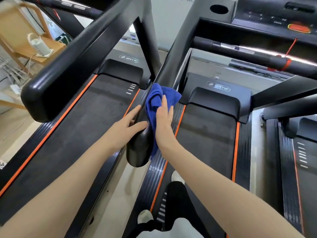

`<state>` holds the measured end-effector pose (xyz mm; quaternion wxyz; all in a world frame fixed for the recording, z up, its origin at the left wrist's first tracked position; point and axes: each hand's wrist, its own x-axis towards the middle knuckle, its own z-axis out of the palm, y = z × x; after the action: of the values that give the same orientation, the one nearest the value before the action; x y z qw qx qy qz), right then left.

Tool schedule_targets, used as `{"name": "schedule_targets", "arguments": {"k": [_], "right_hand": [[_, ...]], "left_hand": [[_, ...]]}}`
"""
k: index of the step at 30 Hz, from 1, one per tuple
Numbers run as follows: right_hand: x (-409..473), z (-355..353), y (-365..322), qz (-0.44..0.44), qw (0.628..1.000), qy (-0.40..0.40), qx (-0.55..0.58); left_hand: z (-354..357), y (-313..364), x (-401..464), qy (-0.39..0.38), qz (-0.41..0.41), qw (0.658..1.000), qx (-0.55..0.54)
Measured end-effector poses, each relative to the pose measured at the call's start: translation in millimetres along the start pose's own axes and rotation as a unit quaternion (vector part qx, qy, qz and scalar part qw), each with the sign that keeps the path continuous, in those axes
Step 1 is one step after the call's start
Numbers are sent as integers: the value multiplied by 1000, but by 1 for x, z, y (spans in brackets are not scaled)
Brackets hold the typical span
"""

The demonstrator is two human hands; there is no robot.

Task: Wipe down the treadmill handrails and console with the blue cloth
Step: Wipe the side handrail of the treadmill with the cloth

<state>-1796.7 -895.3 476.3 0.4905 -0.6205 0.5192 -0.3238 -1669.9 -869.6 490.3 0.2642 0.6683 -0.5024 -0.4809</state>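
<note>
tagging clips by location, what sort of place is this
Most likely a gym or fitness room: several treadmills stand side by side, such as the left treadmill, with a console and black handrail being wiped with a blue cloth.

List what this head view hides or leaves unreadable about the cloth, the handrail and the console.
- Blue cloth: its underside against the handrail, covered by the right hand, so dirt picked up cannot be judged.
- Handrail's right face: hidden by cloth and right hand; the left hand covers part of its left face.
- Console: cut off by the top edge; button labels blurred and too small to read.
- Far handrail: cut off at the right edge.
</note>
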Motion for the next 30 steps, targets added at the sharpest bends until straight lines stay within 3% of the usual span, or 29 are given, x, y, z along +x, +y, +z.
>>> {"name": "schedule_targets", "arguments": {"k": [5, 9, 18, 28, 30], "right_hand": [[63, -23, -1, 95, 985, 55, 136], [125, -48, 4, 68, 986, 86, 123], [249, -107, -9, 92, 987, 106, 77], [176, -81, -7, 88, 994, 40, 56], [155, -73, 0, 95, 990, 27, 105]], "left_hand": [[5, 25, 37, 51, -1, 998, 35], [10, 55, 75, 65, 30, 992, 106], [3, 86, 117, 22, -39, 972, 231], [0, 95, 122, 43, -56, 983, 171], [-3, 104, 130, 50, -60, 984, 158]]}}
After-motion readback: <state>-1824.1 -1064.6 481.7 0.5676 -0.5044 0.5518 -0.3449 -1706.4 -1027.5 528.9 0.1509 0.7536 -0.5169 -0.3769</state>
